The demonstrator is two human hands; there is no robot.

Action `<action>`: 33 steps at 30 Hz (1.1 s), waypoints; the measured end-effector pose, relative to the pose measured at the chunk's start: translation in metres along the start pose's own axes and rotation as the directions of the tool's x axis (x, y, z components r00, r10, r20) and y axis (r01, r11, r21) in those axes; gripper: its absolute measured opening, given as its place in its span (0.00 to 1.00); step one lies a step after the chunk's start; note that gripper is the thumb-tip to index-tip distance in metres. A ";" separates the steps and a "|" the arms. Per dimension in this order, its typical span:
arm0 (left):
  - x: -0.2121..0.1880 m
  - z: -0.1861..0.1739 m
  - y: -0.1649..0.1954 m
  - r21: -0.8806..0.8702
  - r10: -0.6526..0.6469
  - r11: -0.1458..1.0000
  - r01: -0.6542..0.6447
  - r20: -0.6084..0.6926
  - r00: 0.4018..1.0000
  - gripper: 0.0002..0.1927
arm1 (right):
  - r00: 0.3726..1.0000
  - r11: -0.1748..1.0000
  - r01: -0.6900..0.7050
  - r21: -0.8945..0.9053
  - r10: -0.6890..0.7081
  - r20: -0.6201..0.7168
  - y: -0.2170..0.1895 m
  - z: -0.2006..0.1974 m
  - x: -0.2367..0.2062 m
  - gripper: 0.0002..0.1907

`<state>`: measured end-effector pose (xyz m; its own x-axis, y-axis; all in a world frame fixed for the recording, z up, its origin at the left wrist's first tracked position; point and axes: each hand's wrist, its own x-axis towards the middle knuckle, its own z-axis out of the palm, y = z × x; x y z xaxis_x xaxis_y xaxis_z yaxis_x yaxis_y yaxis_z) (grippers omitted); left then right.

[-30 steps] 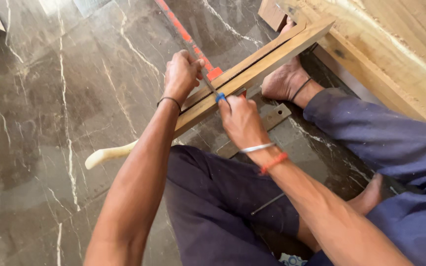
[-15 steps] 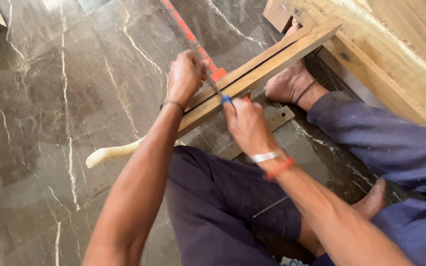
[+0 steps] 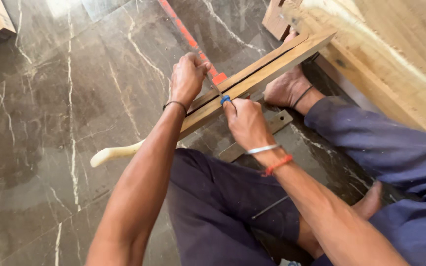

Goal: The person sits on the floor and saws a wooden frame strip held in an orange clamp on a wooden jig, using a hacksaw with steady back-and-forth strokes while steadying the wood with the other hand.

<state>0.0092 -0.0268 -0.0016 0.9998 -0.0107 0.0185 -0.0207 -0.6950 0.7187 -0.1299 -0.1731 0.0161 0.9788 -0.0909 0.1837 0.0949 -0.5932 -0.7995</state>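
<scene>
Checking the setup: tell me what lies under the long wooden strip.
Under the long wooden strip: a pale handle, a flat wood piece and the marble floor. The handle's far end is covered.

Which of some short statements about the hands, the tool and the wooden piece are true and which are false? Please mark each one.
1. The left hand rests on the long wooden strip. True.
2. The right hand holds a hammer. False: it holds a thin metal tool with a blue tip against the strip.
3. A bare foot presses on the strip near its far end. True.
4. The floor is covered with green carpet. False: it is dark stone with white veins.
5. The right wrist carries a metal bangle and an orange thread. True.
6. The strip stands upright. False: it lies slanted, low over the floor.
</scene>
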 end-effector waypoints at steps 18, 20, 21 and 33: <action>-0.039 0.018 -0.010 0.005 0.129 0.992 -0.129 -0.002 0.992 0.15 | 0.988 0.993 -0.114 0.042 0.109 0.111 0.005 -0.027 -0.046 0.17; -0.039 0.019 -0.010 0.014 0.121 0.993 -0.121 0.006 0.993 0.17 | 0.986 0.991 -0.128 0.029 0.124 0.112 0.007 -0.028 -0.047 0.17; -0.037 0.019 -0.010 0.004 0.104 0.995 -0.104 0.023 0.994 0.18 | 0.991 0.996 -0.093 -0.001 0.093 0.099 0.007 -0.026 -0.045 0.18; -0.037 0.022 -0.016 -0.005 0.121 0.993 -0.121 0.036 0.992 0.16 | 0.996 0.998 -0.060 -0.007 0.060 0.061 0.017 -0.022 -0.052 0.18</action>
<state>-0.0273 -0.0308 -0.0289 0.9895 -0.1201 0.0802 -0.1411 -0.6847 0.7150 -0.1829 -0.1967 0.0055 0.9919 -0.0778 0.1001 0.0348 -0.5921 -0.8051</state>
